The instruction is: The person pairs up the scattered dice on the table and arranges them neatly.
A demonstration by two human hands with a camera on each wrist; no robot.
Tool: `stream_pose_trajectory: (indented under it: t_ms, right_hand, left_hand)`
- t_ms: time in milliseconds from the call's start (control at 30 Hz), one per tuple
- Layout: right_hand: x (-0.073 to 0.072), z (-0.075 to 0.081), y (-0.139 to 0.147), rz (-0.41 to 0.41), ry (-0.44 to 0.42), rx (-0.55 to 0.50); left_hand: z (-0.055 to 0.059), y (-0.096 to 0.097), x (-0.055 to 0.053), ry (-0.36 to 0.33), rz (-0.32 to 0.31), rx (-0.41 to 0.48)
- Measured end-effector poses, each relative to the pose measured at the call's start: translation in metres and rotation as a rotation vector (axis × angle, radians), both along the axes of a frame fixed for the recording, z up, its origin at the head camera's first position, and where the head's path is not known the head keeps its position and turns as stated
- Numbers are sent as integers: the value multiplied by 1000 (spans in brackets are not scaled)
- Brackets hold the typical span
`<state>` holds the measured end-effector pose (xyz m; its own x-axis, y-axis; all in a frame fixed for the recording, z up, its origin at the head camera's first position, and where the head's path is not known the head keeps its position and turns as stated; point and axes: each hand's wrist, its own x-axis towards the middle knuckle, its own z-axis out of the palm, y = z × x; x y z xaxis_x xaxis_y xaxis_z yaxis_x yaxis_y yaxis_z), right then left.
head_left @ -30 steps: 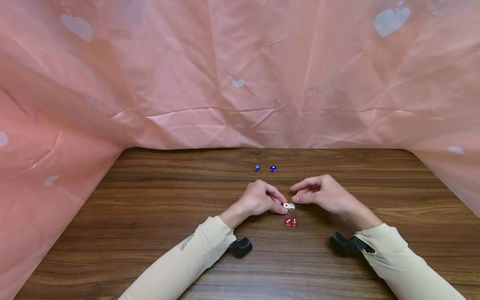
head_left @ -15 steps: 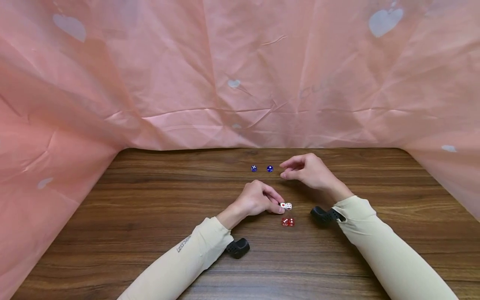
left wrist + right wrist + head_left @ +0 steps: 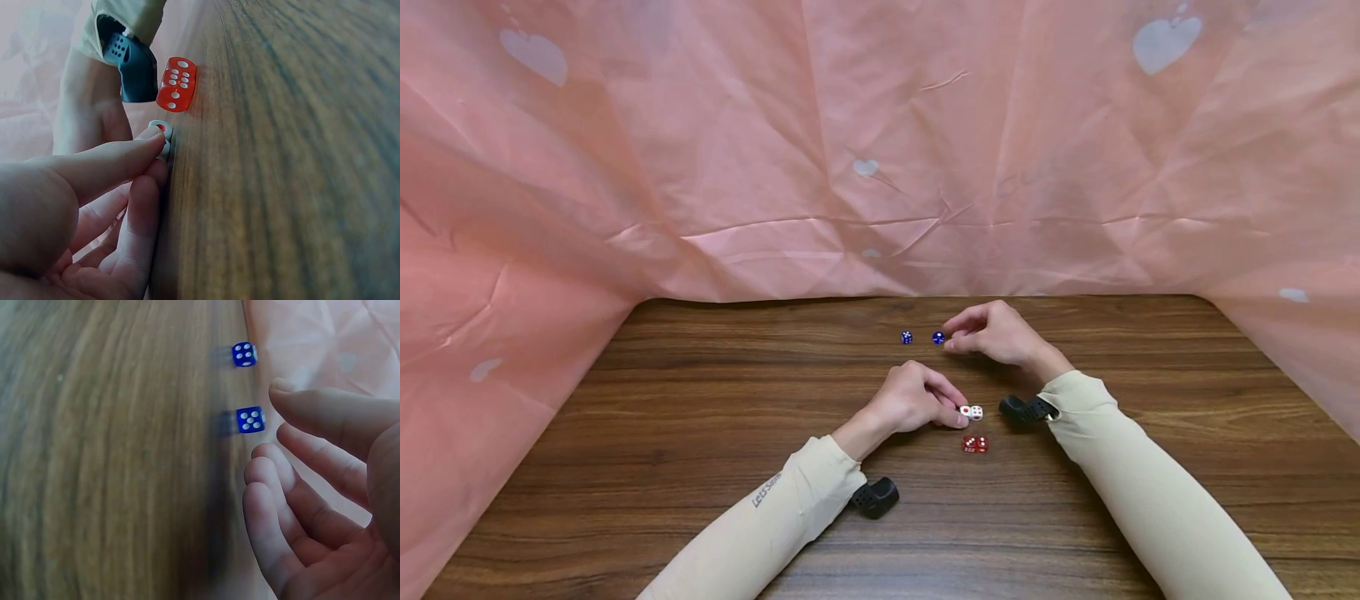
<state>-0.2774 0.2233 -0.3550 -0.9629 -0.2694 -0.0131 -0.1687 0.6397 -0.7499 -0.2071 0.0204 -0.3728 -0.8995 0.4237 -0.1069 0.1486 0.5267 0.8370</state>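
In the head view my left hand (image 3: pixel 913 398) pinches a white die (image 3: pixel 966 411) with a red spot between thumb and forefinger, low at the tabletop. A second white die (image 3: pixel 977 412) sits against its right side. The left wrist view shows the thumb tip over the edge of the white die (image 3: pixel 161 127). My right hand (image 3: pixel 992 335) is just right of a blue die (image 3: pixel 938 337), thumb and fingers spread apart with nothing between them. Farther left stands another blue die (image 3: pixel 906 337). Both blue dice appear ahead of the fingers in the right wrist view, the nearer blue die (image 3: pixel 250 419) beside the fingertips.
Two red dice (image 3: pixel 975 444) lie side by side on the wooden table (image 3: pixel 700 392), nearer me than the white ones. A pink curtain (image 3: pixel 737 167) with pale hearts hangs behind the table and at both sides. Black wrist mounts (image 3: pixel 876 497) jut out below the sleeves.
My right hand has gone from beside the white dice to the far side of the table, then left up to the blue die. The left hand keeps its pinch in place.
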Motion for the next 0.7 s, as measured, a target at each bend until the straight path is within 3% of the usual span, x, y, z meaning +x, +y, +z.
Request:
stream_pose_trajectory:
  t_ms: [700]
  right_hand:
    - [-11,-5,-12,-51,-7,73]
  left_hand:
    - [0,0,-1,6,-10,-6]
